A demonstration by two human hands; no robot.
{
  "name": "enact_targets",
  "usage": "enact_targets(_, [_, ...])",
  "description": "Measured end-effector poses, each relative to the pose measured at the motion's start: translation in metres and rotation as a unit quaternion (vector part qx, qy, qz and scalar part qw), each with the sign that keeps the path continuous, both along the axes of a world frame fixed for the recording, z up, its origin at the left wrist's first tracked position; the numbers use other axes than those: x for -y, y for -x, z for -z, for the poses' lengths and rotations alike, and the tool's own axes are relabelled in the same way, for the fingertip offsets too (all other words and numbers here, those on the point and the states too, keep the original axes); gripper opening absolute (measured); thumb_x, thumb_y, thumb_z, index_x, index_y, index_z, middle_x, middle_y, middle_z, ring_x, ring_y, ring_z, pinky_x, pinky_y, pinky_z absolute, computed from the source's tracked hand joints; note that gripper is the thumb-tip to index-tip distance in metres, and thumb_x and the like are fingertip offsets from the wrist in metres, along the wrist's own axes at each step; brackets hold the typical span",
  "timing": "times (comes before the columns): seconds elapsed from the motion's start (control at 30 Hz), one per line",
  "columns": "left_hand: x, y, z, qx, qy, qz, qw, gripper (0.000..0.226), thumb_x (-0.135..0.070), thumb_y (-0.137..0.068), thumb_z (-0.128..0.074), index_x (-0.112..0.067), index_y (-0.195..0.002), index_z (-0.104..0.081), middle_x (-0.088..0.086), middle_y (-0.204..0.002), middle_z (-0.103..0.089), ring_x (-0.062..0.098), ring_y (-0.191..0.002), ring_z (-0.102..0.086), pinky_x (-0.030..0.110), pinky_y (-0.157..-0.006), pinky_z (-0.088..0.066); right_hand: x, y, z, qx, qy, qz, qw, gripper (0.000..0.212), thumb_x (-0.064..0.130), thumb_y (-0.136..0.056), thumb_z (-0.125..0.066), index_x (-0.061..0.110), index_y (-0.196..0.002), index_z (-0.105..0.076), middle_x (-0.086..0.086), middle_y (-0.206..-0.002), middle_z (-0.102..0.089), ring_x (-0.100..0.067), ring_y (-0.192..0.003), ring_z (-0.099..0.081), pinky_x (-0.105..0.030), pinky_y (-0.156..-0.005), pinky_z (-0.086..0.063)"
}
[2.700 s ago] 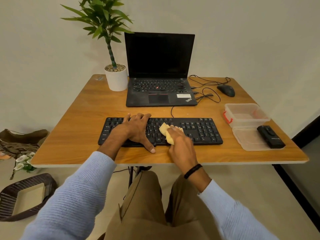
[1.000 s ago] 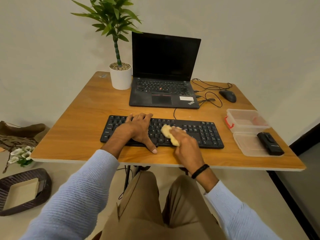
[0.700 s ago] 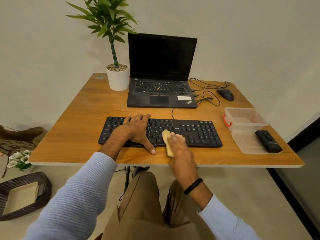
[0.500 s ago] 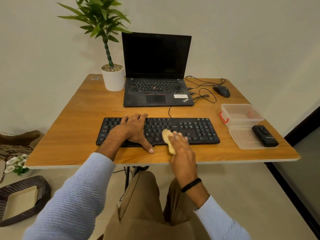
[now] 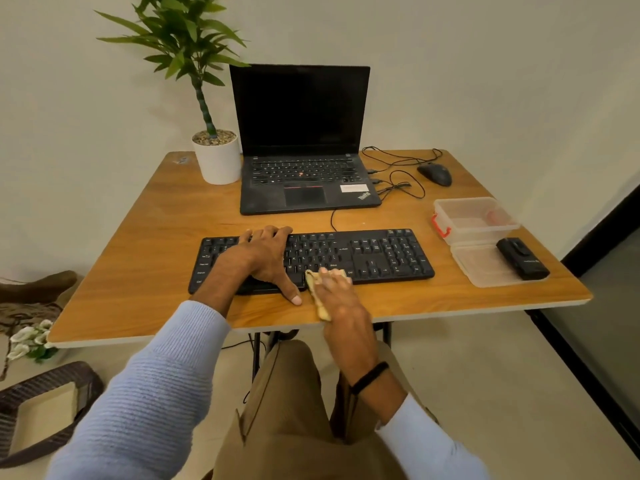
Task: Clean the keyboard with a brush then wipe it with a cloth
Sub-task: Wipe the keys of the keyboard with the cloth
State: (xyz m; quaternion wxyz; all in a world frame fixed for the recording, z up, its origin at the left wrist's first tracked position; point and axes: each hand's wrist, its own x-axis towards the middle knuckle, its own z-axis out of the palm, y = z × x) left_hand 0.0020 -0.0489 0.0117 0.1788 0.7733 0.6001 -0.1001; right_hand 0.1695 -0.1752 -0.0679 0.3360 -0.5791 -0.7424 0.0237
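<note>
Head view is showing the keyboard (image 5: 381,258) lying on the table (image 5: 156,254) at 12 o'clock from the person, its long axis running from 9 o'clock to 3 o'clock. The left hand (image 5: 266,258) is resting flat on the 9 o'clock half, fingers extended over the keys and thumb reaching past the near edge; it is probably bracing the unit. The right hand (image 5: 341,299) is gripping the bunched cloth (image 5: 320,306) and pressing it at the near edge about mid-length, just beside the left thumb. The wiping stage appears to be in progress. The number pad at 3 o'clock is lying nearer the right hand, so that hand is placed for a stroke along the long axis.
</note>
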Motion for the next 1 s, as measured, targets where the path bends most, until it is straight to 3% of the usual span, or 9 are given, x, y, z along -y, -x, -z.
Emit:
enact_targets(0.2, [0.001,-0.001,-0.003,0.005,0.004,-0.003,1.0,0.156,-0.074,-0.043,-0.089,-0.028,-0.162,0.002,0.008,-0.168,-0.01,0.035,-0.155,-0.009,0.058,-0.125,-0.001,0.002,-0.058,-0.001,-0.056,0.045,0.139,0.988,0.072,-0.018,-0.068,-0.072,0.012,-0.132,-0.058,-0.006,-0.146,-0.046,-0.024,-0.139,-0.04,-0.047,-0.114,-0.035])
enact_targets(0.27, [0.001,-0.002,-0.004,-0.001,0.004,0.0,1.0,0.156,-0.074,-0.043,-0.089,-0.028,-0.162,0.001,0.008,-0.167,-0.012,0.035,-0.155,-0.011,0.057,-0.126,-0.001,0.002,-0.028,-0.002,-0.059,0.049,0.128,0.989,0.067,-0.016,-0.074,-0.069,0.012,-0.134,-0.055,-0.006,-0.148,-0.045,-0.025,-0.141,-0.038,-0.045,-0.114,-0.036])
enact_targets(0.43, [-0.002,-0.002,-0.003,-0.017,0.004,0.006,1.0,0.159,-0.077,-0.04,-0.088,-0.028,-0.161,0.002,0.008,-0.168,-0.011,0.034,-0.155,-0.011,0.056,-0.126,-0.002,0.002,0.024,0.0,-0.054,0.039,-0.01,0.998,0.066,-0.013,-0.075,-0.07,0.01,-0.135,-0.055,-0.008,-0.148,-0.045,-0.026,-0.142,-0.035,-0.044,-0.115,-0.034])
enact_targets(0.57, [-0.001,-0.002,-0.005,-0.013,0.006,0.001,1.0,0.156,-0.075,-0.042,-0.088,-0.028,-0.161,0.001,0.008,-0.167,-0.013,0.035,-0.154,-0.012,0.056,-0.126,-0.003,0.002,-0.036,-0.005,-0.039,0.043,0.084,0.995,0.065,-0.014,-0.075,-0.068,0.013,-0.133,-0.055,-0.006,-0.147,-0.046,-0.024,-0.14,-0.037,-0.045,-0.116,-0.032])
enact_targets(0.7, [0.001,-0.004,-0.006,-0.014,0.008,0.001,1.0,0.155,-0.072,-0.044,-0.089,-0.028,-0.162,0.002,0.008,-0.167,-0.012,0.035,-0.154,-0.012,0.055,-0.125,-0.003,0.0,-0.057,-0.008,-0.085,0.074,0.154,0.982,0.066,-0.012,-0.077,-0.069,0.012,-0.136,-0.054,-0.005,-0.15,-0.042,-0.022,-0.142,-0.035,-0.041,-0.117,-0.031])
enact_targets(0.9, [0.0,-0.007,-0.007,-0.027,0.014,-0.002,1.0,0.157,-0.074,-0.042,-0.089,-0.03,-0.161,0.003,0.008,-0.167,-0.012,0.036,-0.154,-0.013,0.055,-0.125,-0.006,0.003,-0.001,-0.017,-0.071,0.076,0.019,0.994,0.059,-0.006,-0.083,-0.065,0.013,-0.137,-0.053,-0.004,-0.15,-0.044,-0.018,-0.142,-0.035,-0.03,-0.118,-0.024])
enact_targets(1.0, [0.001,-0.005,-0.007,-0.023,0.013,-0.007,1.0,0.155,-0.073,-0.044,-0.089,-0.03,-0.162,0.002,0.009,-0.167,-0.011,0.037,-0.153,-0.012,0.057,-0.125,-0.007,-0.01,-0.033,-0.029,-0.082,0.088,0.065,0.991,0.057,-0.007,-0.086,-0.061,0.017,-0.137,-0.052,0.0,-0.149,-0.044,-0.015,-0.14,-0.037,-0.024,-0.116,-0.023])
